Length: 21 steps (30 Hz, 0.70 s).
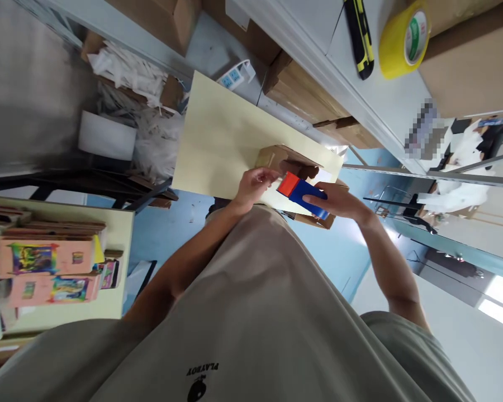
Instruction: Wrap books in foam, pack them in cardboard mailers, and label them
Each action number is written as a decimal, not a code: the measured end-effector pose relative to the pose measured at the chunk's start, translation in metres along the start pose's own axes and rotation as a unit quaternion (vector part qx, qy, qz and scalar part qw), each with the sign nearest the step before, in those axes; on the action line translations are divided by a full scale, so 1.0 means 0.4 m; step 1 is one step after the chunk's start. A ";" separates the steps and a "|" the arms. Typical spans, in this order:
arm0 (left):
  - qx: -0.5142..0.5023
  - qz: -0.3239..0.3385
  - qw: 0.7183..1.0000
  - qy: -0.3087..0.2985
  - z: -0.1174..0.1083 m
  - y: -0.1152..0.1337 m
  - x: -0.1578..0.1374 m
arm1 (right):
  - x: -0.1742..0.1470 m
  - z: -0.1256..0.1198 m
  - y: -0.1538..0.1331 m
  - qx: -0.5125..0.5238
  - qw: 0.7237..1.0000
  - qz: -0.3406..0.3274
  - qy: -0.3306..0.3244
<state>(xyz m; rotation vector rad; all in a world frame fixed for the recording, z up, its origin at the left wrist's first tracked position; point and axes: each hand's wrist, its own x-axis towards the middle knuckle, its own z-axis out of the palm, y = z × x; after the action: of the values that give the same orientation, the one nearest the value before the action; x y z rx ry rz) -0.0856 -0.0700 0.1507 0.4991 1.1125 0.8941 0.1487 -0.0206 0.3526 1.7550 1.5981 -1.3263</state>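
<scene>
My right hand (339,200) is closed round a blue and red box-shaped item (305,194), thumb on its blue face. Its red end points toward my left hand (254,187), whose fingertips are pinched together close to that end. Whatever sits between those fingertips is too small to make out. Just beyond both hands a brown cardboard box (268,158) stands on the pale yellow tabletop (218,134), its inside partly in view. Another cardboard box (314,221) shows below the item, partly hidden by it and my right hand.
Overhead on a white shelf (318,33) lie a yellow and black box cutter (360,42) and a yellow tape roll (404,42). A white power strip (235,77) is behind the table. Pink printed packs (46,259) fill a side table at left; white scraps (157,134) are heaped behind it.
</scene>
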 end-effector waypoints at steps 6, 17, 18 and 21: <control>-0.026 -0.013 0.997 0.070 -0.053 -0.057 0.120 | -0.036 -0.133 -0.074 -0.064 0.997 0.052 -0.004; -0.041 -0.084 0.989 0.117 -0.024 -0.144 0.211 | 0.110 -0.105 -0.165 -0.168 0.985 0.022 0.032; -0.041 -0.086 0.988 0.119 -0.025 -0.150 0.215 | 0.117 -0.100 -0.162 -0.178 0.983 0.022 0.043; -0.044 -0.089 0.988 0.120 -0.023 -0.169 0.230 | 0.132 -0.088 -0.144 -0.180 0.981 0.007 0.065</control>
<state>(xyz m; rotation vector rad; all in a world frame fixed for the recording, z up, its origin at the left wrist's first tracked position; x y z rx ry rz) -0.0547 -0.0337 0.0467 0.2189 1.3086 0.8573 0.1019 0.0501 0.3406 1.6490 1.7623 -0.8613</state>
